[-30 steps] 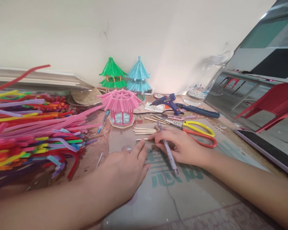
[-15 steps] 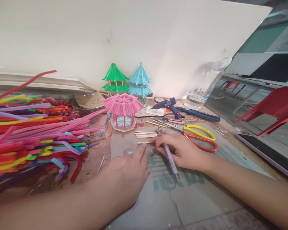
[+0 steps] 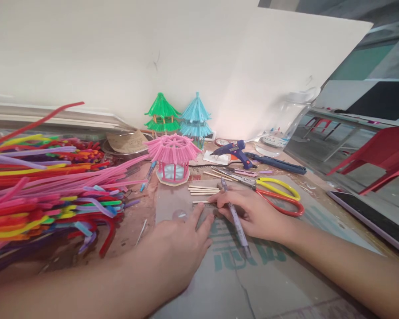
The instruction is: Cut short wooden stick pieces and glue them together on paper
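Observation:
My left hand [image 3: 176, 254] lies over the clear sheet with its fingers stretched out and a little apart. Its index fingertip is at a short wooden stick [image 3: 199, 202]. A lilac patterned pen [image 3: 236, 221] slants through the fingers of my right hand [image 3: 252, 212]. The fingertips of that hand reach the stick's right end, and whether they pinch it I cannot tell. Just beyond lie several more wooden sticks [image 3: 201, 190] side by side. Behind them stands a small pink pavilion model [image 3: 173, 155] with a fuzzy roof.
Colourful pipe cleaners [image 3: 53, 190] are heaped at left. A green pagoda model [image 3: 162, 113] and a blue one [image 3: 196, 115] stand at the back. A glue gun [image 3: 236, 153], red-and-yellow-handled scissors [image 3: 279, 195], a clear jar [image 3: 279, 124] and a phone [image 3: 369, 217] lie or stand to the right.
The view has shifted slightly, so everything sits a little lower and farther right. The index and middle fingers of my left hand have spread apart. My right hand still has the pen.

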`<state>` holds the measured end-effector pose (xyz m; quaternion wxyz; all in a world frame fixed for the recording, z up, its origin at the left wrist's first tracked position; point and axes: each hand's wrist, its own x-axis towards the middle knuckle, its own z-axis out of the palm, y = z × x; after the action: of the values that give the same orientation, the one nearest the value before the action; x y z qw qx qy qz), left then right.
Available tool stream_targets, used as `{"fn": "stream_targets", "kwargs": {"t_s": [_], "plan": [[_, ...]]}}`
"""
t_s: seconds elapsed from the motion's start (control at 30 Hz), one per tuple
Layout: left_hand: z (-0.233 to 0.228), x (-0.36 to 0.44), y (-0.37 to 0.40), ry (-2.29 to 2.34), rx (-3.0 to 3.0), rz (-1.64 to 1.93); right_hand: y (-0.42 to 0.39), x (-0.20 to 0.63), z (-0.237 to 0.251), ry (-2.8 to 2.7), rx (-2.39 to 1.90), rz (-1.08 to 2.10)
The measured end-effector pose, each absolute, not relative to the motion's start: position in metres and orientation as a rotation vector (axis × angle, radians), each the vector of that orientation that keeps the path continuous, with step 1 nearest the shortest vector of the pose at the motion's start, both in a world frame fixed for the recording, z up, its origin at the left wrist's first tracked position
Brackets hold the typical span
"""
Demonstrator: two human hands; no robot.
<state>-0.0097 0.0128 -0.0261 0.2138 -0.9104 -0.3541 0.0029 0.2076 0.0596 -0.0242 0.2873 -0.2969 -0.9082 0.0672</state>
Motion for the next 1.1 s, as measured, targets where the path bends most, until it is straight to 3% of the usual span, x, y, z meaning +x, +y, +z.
{"fn": "stream_targets", "kwargs": {"t_s": [1.1], "plan": [[-0.0284,-0.012,0.0128,-0.817,-2.416,-0.192,0.0601,0.2072,-0.0245,-2.427,-0.794,0.194]]}}
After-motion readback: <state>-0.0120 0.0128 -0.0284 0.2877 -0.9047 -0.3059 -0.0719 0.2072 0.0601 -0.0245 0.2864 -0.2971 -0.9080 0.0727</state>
